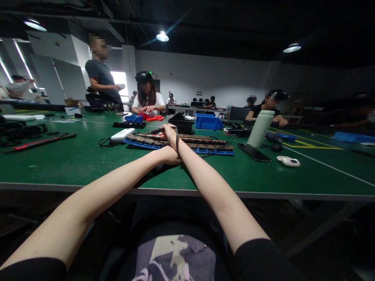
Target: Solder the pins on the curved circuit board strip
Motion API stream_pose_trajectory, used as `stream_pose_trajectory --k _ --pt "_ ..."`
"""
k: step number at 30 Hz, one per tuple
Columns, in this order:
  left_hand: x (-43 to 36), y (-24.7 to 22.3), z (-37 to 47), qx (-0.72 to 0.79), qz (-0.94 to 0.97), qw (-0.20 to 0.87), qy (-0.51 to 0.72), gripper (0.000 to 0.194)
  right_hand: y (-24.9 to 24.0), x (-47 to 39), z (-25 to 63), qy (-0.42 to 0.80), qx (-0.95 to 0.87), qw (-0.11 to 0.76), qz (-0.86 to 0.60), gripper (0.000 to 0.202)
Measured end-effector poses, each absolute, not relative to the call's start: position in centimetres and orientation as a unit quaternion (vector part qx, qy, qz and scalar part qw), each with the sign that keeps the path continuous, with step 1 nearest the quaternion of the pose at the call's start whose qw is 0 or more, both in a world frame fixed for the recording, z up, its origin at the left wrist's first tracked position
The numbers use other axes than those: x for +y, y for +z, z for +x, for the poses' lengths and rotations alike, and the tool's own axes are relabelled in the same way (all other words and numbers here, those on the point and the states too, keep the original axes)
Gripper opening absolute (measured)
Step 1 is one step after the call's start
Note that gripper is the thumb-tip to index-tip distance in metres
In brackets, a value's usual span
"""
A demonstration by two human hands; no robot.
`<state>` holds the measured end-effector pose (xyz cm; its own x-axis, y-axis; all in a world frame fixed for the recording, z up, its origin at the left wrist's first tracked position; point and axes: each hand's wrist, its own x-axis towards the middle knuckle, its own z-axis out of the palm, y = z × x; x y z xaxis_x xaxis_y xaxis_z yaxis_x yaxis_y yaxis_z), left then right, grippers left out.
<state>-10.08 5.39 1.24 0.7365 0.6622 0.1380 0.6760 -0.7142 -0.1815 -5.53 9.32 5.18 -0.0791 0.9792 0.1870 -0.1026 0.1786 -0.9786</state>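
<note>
Got long, ridged blue plastic strips (pixel 202 148) toward tabletop (pixel 88 168) front edge, right under right hand (pixel 169 133), probably pinching slim dark tool (pixel 155 130); can't tell grip of left hand (pixel 172 156).

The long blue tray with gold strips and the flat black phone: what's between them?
In the head view, only bare green tabletop separates the tray from the phone.

Lamps (pixel 162 36) glow above the white wall (pixel 205 74), with a bright window (pixel 119 77) left of it, a table (pixel 316 179) before it.
</note>
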Motion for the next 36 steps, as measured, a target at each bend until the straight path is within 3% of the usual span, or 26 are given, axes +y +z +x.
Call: stream_pose_trajectory --k 36 --pt "5.5 1.0 -10.1 -0.348 -0.927 0.134 -0.035 0.034 5.0 9.5 -5.5 0.497 -0.543 0.536 -0.413 0.02"
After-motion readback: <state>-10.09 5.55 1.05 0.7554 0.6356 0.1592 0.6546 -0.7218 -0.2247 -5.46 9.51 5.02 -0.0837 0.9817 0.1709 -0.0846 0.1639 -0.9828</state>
